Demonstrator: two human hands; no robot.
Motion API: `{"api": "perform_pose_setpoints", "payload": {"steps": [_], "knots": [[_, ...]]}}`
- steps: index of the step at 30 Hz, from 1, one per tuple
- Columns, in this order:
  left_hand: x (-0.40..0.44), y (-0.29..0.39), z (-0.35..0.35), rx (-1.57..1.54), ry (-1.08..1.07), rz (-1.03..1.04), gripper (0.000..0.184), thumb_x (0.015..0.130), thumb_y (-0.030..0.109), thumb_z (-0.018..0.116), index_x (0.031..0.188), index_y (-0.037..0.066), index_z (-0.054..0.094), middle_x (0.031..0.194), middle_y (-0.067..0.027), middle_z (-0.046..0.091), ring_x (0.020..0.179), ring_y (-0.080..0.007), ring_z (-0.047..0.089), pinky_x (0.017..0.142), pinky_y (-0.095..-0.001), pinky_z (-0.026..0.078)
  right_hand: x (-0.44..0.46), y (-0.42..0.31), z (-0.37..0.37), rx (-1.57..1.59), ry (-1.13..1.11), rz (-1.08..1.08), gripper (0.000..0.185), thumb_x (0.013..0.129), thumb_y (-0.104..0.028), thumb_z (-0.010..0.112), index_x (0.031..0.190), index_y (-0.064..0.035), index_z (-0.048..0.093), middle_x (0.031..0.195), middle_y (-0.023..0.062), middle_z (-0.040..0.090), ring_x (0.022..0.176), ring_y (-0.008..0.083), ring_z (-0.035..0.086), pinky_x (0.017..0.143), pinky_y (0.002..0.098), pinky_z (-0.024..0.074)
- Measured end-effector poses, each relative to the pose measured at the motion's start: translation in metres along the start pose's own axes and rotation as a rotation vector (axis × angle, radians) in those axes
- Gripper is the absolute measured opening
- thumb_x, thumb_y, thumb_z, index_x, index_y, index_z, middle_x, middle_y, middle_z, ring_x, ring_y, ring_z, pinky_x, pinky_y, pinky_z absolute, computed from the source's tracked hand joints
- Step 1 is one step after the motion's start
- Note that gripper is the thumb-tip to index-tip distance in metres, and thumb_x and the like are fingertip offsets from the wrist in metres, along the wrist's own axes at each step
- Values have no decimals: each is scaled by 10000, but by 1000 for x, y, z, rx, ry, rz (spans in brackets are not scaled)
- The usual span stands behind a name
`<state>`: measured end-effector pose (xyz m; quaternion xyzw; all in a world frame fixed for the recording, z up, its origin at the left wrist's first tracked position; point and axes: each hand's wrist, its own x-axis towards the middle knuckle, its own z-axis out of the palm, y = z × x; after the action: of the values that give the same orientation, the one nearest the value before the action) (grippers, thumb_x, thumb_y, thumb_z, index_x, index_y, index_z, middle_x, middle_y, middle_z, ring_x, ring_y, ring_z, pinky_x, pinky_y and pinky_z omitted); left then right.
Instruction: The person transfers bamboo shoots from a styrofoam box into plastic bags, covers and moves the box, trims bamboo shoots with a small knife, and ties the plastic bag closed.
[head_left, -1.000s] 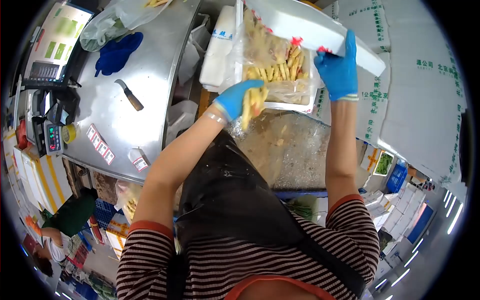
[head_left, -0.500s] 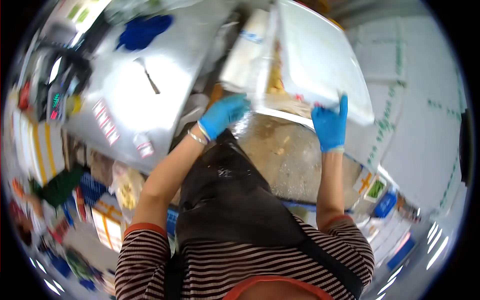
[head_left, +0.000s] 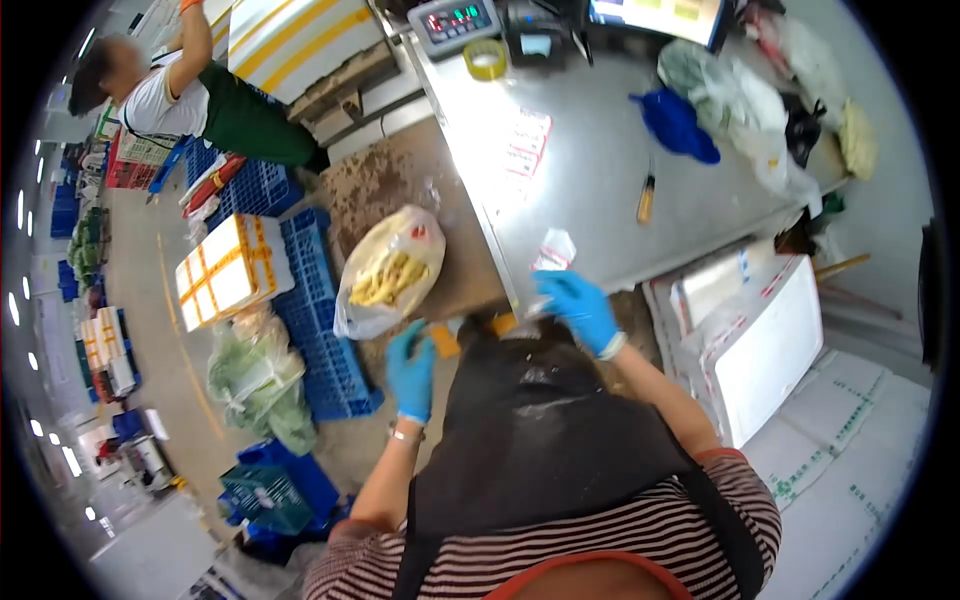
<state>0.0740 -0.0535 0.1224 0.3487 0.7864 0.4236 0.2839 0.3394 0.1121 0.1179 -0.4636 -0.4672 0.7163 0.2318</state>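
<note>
My left hand, in a blue glove, hangs in the air with its fingers apart and nothing visible in it. Just beyond its fingertips lies a clear plastic bag of pale yellow, knobbly pieces. My right hand, also gloved in blue, is at the near edge of the metal table, fingers stretched forward. Closest to those fingertips is a small clear packet with a red-printed label; whether they touch it I cannot tell. A strip of red-and-white labels lies farther back.
On the table are a scale, yellow tape, a wooden-handled tool and a blue cloth. A white foam box stands right. Leftward are a blue pallet, a taped box and another person.
My view and body have turned left, away from the white foam box. My right hand has left the box's lid and is now by the table edge; my left hand is near the bag.
</note>
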Motion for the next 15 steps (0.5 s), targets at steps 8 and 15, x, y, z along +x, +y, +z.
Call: {"api": "perform_pose_setpoints", "payload": {"steps": [8, 15], "knots": [[109, -175, -73, 596, 606, -245, 855, 678, 390, 823, 1342, -20, 474, 1420, -230, 422, 1237, -361, 500, 1029, -427, 419, 188, 22, 225, -1166, 115, -248, 897, 645, -513, 798, 1324, -17, 486, 1204, 233, 591, 1103, 372, 585, 940, 447, 465], [141, -272, -144, 357, 210, -435, 306, 782, 280, 634, 833, -16, 688, 812, -184, 696, 763, -367, 660, 693, -433, 492, 280, 81, 180, -672, 303, -101, 173, 851, -124, 608, 958, -50, 722, 874, 104, 714, 767, 174, 637, 753, 324, 512]]}}
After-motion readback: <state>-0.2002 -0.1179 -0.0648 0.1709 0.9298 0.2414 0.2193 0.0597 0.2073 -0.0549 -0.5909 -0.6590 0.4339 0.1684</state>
